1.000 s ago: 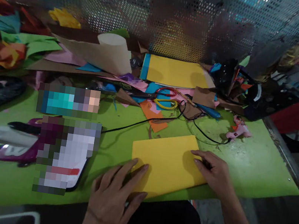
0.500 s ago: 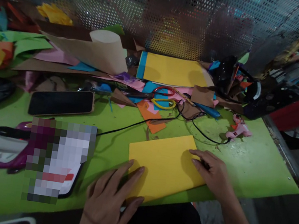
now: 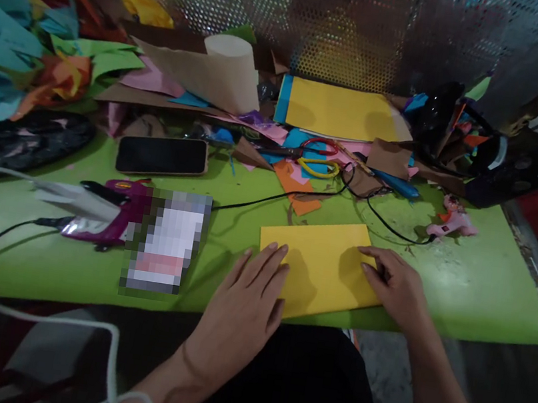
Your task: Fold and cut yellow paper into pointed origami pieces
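Observation:
A piece of yellow paper (image 3: 323,277) lies flat near the front edge of the green table; whether it is folded or several sheets cannot be made out. My left hand (image 3: 252,293) rests over its left edge, fingers stretched out and pointing away from me. At the opposite side, my right hand (image 3: 395,284) touches the paper near its right edge. Its index finger reaches forward with the thumb a little apart, and the other fingers curl under. Neither hand grips the paper.
Left of the paper lie a blurred-out phone (image 3: 167,240), a purple glue gun (image 3: 110,211) and a dark phone (image 3: 163,155). Behind are scissors (image 3: 321,146), paper scraps and yellow sheets (image 3: 343,111). A pink glue gun (image 3: 452,222) with a black cord lies right.
My left hand has slid forward along the paper's left edge, its fingers now closer together and flatter. My right hand stays at the right edge. The whole view has shifted.

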Demonstrator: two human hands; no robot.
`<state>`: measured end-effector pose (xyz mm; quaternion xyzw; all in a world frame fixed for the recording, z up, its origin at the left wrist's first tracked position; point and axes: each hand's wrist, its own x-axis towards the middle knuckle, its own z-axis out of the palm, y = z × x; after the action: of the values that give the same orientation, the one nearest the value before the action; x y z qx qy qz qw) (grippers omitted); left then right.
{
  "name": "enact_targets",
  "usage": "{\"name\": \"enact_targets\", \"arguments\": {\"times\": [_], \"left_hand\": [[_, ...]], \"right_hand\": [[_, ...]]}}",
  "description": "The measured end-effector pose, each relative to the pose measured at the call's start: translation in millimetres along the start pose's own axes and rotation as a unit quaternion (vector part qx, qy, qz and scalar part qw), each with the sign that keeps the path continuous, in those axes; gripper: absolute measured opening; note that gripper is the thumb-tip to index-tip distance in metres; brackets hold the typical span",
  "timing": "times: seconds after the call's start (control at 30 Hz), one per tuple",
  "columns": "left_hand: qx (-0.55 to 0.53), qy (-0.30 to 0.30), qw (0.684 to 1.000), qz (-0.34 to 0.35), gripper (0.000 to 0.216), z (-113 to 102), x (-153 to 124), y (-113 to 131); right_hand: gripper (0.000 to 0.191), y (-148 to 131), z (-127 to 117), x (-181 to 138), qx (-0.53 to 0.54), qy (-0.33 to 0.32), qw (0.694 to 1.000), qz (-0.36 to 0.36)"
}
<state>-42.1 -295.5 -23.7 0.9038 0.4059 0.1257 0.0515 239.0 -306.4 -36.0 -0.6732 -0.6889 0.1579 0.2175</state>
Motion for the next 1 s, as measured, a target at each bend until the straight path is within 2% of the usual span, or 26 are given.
{"name": "enact_targets", "arguments": {"times": [0.2,0.3,0.4,0.53,0.6,0.67,0.73,0.77,0.83,0.93,1.0], "left_hand": [[-0.048,-0.082,0.989,0.113,0.073,7.5,3.2,-3.7],[-0.080,-0.097,0.985,0.119,0.066,9.5,3.2,-5.0],[-0.081,-0.083,0.986,0.118,0.054,10.4,2.3,-2.5],[-0.055,-0.062,0.987,0.136,0.056,15.5,0.9,0.2],[-0.043,-0.057,0.987,0.143,0.058,18.6,0.6,-0.3],[-0.032,-0.057,0.987,0.148,0.061,21.0,0.4,-1.7],[-0.022,-0.058,0.986,0.153,0.063,22.9,0.0,-3.3],[-0.019,-0.058,0.986,0.155,0.064,23.8,-0.2,-4.0],[-0.016,-0.056,0.986,0.159,0.062,25.9,-0.8,-5.2],[-0.012,-0.053,0.986,0.156,0.056,29.2,-1.3,-6.3],[-0.007,-0.056,0.987,0.153,0.057,30.3,-1.1,-6.3]], "right_hand": [[0.029,1.3,-2.8,-0.8,-0.012,-0.012,0.999,-0.031],[0.030,2.3,-2.5,-2.4,-0.027,-0.014,0.999,-0.040],[0.031,3.5,-0.3,-3.3,-0.048,-0.009,0.998,-0.045],[0.032,7.1,-0.1,-2.7,-0.050,-0.001,0.998,-0.045],[0.035,7.2,-4.2,-4.8,-0.044,0.036,0.997,-0.048],[0.037,2.3,-10.4,-11.9,-0.062,0.119,0.989,-0.062],[0.041,-9.8,-15.1,-24.9,-0.089,0.189,0.973,-0.096],[0.044,-18.5,-15.1,-33.1,-0.094,0.195,0.968,-0.123],[0.054,-38.5,-8.0,-50.7,-0.077,0.145,0.969,-0.186],[0.064,-63.0,18.9,-71.8,-0.058,0.014,0.961,-0.269],[0.067,-68.6,38.6,-79.3,-0.065,-0.034,0.961,-0.266]]}}
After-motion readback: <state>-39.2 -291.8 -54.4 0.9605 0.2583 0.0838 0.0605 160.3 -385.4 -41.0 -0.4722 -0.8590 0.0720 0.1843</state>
